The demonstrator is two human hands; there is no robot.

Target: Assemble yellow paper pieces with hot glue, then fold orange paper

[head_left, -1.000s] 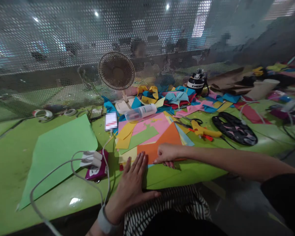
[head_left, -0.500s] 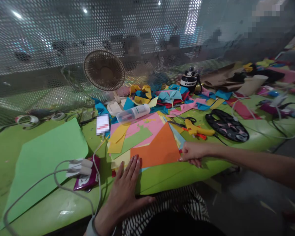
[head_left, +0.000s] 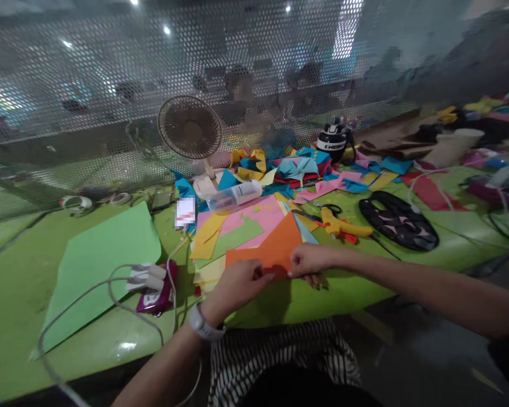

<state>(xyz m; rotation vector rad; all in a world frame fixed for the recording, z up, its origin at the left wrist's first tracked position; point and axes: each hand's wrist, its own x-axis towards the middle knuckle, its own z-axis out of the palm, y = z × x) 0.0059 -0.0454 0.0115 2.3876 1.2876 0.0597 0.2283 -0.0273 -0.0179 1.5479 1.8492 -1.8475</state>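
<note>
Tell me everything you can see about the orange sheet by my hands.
The orange sheet looks like plain matte paper or thin card, with straight edges and a corner pointing away from you. It lies on top of differently colored sheets on the green table. The left hand and right hand are at its near side and appear to touch it, partly hiding that edge.

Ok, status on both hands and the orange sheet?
Left hand and right hand at near edge of orange sheet. Sheet atop other papers. Yellow glue gun beyond right forearm.
</note>
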